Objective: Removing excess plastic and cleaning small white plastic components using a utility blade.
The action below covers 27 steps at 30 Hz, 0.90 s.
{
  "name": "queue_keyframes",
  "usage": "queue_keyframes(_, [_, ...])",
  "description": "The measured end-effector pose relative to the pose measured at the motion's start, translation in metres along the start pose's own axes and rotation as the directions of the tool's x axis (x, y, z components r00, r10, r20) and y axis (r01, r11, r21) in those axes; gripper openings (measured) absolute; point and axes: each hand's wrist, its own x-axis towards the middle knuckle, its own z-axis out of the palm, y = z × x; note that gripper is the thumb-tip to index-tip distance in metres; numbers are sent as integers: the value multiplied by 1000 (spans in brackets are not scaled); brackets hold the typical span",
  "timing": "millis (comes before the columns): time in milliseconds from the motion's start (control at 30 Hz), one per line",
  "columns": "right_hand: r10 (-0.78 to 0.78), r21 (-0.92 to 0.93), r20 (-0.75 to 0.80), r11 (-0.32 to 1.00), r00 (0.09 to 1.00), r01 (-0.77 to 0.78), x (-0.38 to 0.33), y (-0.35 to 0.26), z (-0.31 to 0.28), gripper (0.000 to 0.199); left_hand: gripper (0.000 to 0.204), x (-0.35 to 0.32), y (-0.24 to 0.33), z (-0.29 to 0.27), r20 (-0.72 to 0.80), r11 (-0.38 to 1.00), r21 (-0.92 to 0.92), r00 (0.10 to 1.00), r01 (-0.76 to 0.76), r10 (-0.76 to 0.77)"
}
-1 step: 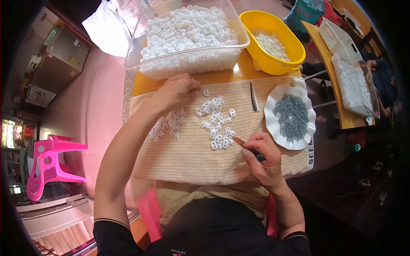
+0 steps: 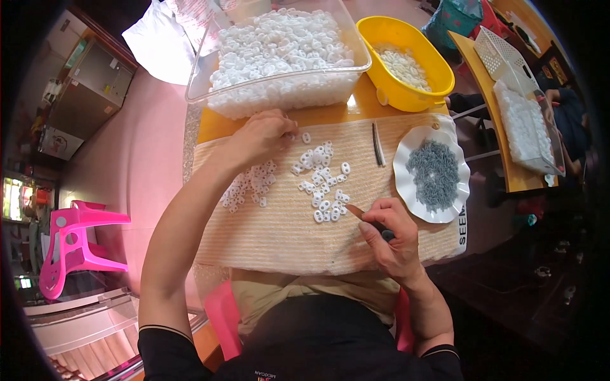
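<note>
While over white rings point(image 2: 324, 184), hands point(image 2: 391, 235).

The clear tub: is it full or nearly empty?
Full. The clear tub is heaped with white rings up to about its rim.

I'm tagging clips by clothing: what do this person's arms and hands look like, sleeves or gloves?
Both hands, left and right, are bare: no gloves, and no rings or watch that I can make out. The forearms are uncovered. Short black sleeves with a thin pale trim line at the hem end near each elbow, part of a black shirt.
</note>
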Motion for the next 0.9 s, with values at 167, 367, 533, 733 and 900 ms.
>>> queue_keyframes(167, [10, 24, 6, 1000, 1000, -11, 0, 0, 0, 16, 16, 2, 5, -5, 36, 1000, 9, 999, -7, 7])
queue_keyframes(367, [-3, 16, -2, 1000, 1000, 3, 0, -1, 0, 15, 12, 2, 13, -15, 70, 1000, 4, 997, 10, -10])
queue_keyframes(533, [-5, 26, -10, 1000, 1000, 5, 0, 0, -1, 16, 13, -21, 23, -9, -121, 951, -289, 981, 114, -155])
queue_keyframes(733, [64, 65, -83, 996, 994, -59, -10, 10, 7, 17, 19, -69, 72, 18, -95, 510, -832, 849, 218, -519])
queue_keyframes(900, [152, 135, -65, 981, 986, -143, -15, 6, 12, 15, 19, -96, 111, 42, 84, 66, -989, 860, 135, -503])
